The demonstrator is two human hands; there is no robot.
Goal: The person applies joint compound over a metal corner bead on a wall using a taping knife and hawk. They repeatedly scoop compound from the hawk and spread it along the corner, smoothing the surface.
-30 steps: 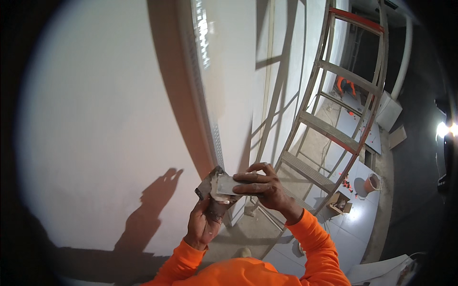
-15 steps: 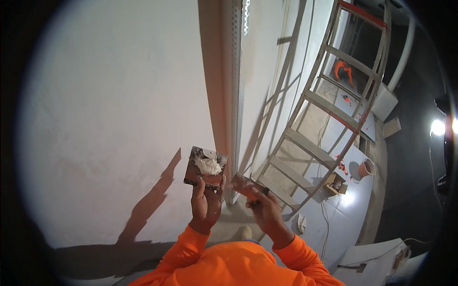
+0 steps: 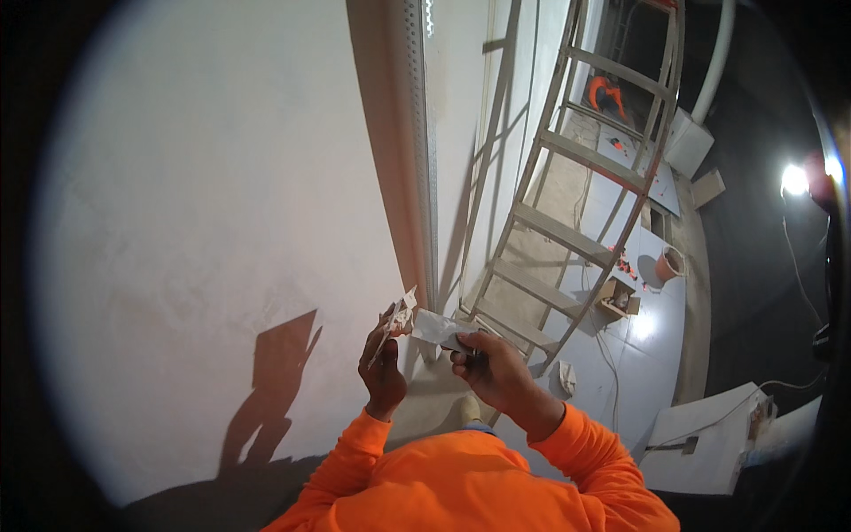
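Observation:
My left hand is closed round a thin square plate, which is turned nearly edge-on. White putty clings to its right face. In my right hand is a putty knife, gripped by its handle, most of which the fingers hide. Its flat blade points left and lies close to the putty; whether the two touch, I cannot tell. Just beyond both hands, a perforated metal corner strip runs up the edge of the pale wall.
A stepladder stands to the right of the corner. Beyond it are a bucket, an open cardboard box, loose cables and a bright lamp. A person in orange bends down far off. White panels lie at lower right.
The plate has turned from facing me to nearly edge-on, its puttied face now to the right. The knife's blade has swung to show its pale flat side. The view has shifted slightly right.

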